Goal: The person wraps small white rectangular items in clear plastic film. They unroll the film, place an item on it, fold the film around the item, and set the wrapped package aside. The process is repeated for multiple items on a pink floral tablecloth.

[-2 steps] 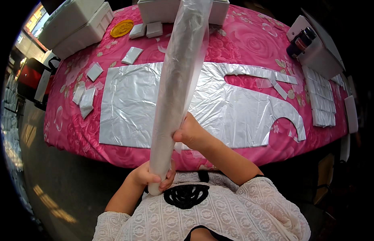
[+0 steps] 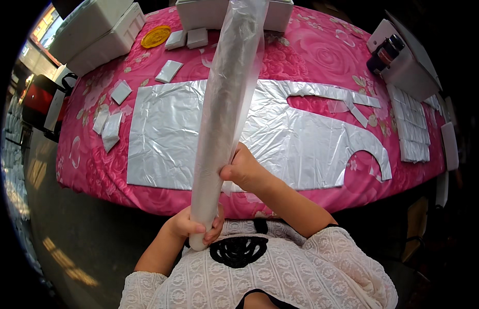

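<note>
I hold a long roll of clear plastic film (image 2: 219, 108) upright in front of me, leaning a little to the right at its top. My left hand (image 2: 197, 226) is closed round its lower end, close to my waist. Higher up, my right hand (image 2: 240, 167) grips the roll's right side, its thumb toward me and the other fingers mostly hidden behind. Beyond the roll, a stack of silvery plastic aprons (image 2: 296, 139) lies flat on the table, neck loop and cut-out toward the right. The roll covers part of the stack.
The table has a pink floral cloth (image 2: 322, 46). Small folded plastic packets (image 2: 121, 92) lie at left, near a yellow lid (image 2: 156, 36). White foam boxes (image 2: 105, 46) stand along the back. At right are a dark bottle (image 2: 385, 54) and a pile of folded plastic (image 2: 410, 126).
The top of the roll has tipped slightly to the left. Both hands keep their grip in nearly the same place.
</note>
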A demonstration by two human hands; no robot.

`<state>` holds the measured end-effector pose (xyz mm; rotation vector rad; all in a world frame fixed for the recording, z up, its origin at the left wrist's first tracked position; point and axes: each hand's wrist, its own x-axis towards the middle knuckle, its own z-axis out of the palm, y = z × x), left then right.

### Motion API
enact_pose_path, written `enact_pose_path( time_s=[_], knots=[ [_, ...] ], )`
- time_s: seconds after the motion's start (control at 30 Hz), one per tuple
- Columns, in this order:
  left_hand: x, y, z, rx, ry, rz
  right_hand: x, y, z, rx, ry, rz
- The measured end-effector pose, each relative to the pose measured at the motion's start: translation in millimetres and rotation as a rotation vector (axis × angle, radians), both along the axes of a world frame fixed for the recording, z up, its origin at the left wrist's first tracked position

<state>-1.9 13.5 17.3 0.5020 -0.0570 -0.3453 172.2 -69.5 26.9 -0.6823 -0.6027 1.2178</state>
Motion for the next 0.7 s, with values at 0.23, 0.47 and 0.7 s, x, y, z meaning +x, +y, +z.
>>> enact_pose_path(
  time_s=[0.23,0.47,0.7],
  knots=[
    [1,6,0,0.115,0.019,0.139,-1,-6,-5,-0.112,-0.059,-0.086],
    [-3,6,-1,0.217,0.067,0.277,-18,-13,-18,-0.042,-0.015,-0.012],
    [-10,-1,-7,0.247,0.074,0.33,-29,-18,-16,-0.142,0.08,0.104]
  ],
)
